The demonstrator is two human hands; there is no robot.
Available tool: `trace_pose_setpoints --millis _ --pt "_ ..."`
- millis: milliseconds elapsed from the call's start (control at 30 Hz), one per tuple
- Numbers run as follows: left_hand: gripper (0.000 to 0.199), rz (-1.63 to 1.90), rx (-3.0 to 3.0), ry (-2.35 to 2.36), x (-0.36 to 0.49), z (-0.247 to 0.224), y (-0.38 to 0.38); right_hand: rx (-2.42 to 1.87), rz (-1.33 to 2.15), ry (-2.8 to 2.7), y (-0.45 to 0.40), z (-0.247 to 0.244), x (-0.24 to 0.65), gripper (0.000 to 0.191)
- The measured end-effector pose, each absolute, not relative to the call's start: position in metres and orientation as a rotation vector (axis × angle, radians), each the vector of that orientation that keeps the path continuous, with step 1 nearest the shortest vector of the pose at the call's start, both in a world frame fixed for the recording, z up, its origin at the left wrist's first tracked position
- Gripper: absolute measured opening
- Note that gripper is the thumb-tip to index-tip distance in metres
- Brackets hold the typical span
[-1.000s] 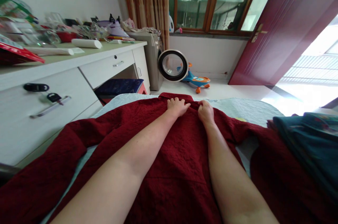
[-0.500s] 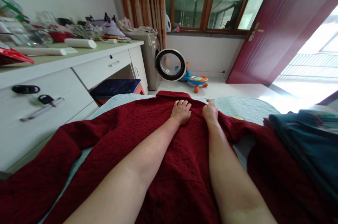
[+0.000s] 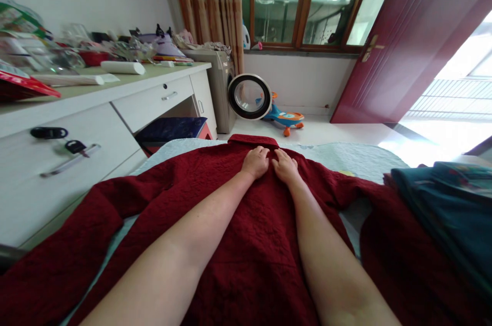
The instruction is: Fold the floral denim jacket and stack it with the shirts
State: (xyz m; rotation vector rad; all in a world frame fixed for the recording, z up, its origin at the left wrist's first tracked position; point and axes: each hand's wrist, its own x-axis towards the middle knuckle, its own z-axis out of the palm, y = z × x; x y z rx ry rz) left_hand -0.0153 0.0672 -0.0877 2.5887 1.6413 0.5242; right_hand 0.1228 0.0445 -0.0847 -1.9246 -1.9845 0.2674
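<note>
A dark red quilted jacket (image 3: 215, 203) lies spread with its collar at the far end and its sleeves out to both sides. Just below the collar, my left hand (image 3: 255, 162) rests flat on the cloth with its fingers stretched forward. My right hand (image 3: 285, 165) lies close beside it on the jacket, fingers extended and a little apart. Neither hand grips the fabric. Under the jacket is a pale blue cover (image 3: 326, 154). Folded dark teal clothes (image 3: 442, 203) are stacked at the right, over part of the right sleeve.
At the left stands a white desk (image 3: 77, 116) with keys in a drawer and clutter on top. Beyond are a washing machine (image 3: 219, 75) with its round door (image 3: 249, 96) swung out, a blue and orange ride-on toy (image 3: 284, 118) and a red door (image 3: 395, 34).
My right hand has moved left from the right shoulder area, toward my left hand, and its fingers have straightened out. My left hand has shifted slightly left.
</note>
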Motion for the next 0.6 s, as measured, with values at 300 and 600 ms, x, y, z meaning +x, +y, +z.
trace_pose_setpoints --millis 300,600 --pt "0.082 0.074 2.264 2.0 -0.098 -0.092 0.081 -2.174 0.314 -2.012 0.041 -0.088 0.12 0.064" --pt "0.065 -0.052 2.379 1.853 -0.092 -0.078 0.025 -2.185 0.252 -1.979 0.037 -0.093 0.119 0.065"
